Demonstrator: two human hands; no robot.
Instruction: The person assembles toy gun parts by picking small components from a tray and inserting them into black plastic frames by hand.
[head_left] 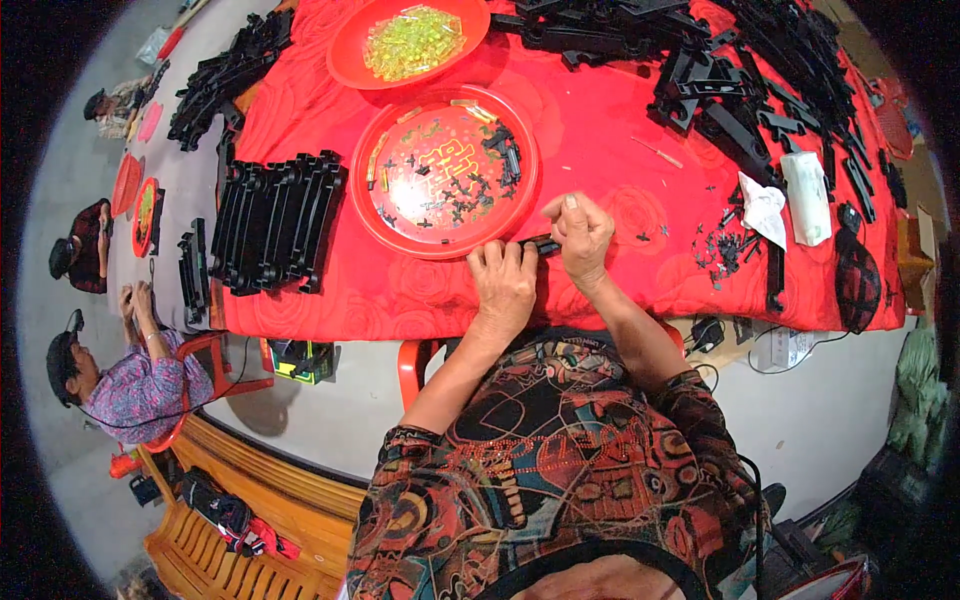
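Note:
My left hand (502, 288) rests on the red cloth at the near rim of a round red tray (362, 215). Its fingers are bent over a small black plastic part (543, 244), whose end shows between my two hands. Just right of that part, my right hand (583, 240) is raised a little with its fingers curled and thumb pressed against them. Whatever it may hold is hidden. Small black cross-shaped pieces (468, 195) lie scattered in the tray, along with several clear yellowish tubes (378, 158) and black bits at its edge.
A red bowl (345, 60) of yellow-green tubes (415, 42) stands behind the tray. Black plastic strips (275, 222) stand in a row at left; more are heaped at back right (720, 100). A white roll (806, 198) and tissue (764, 208) lie right. People sit at far left.

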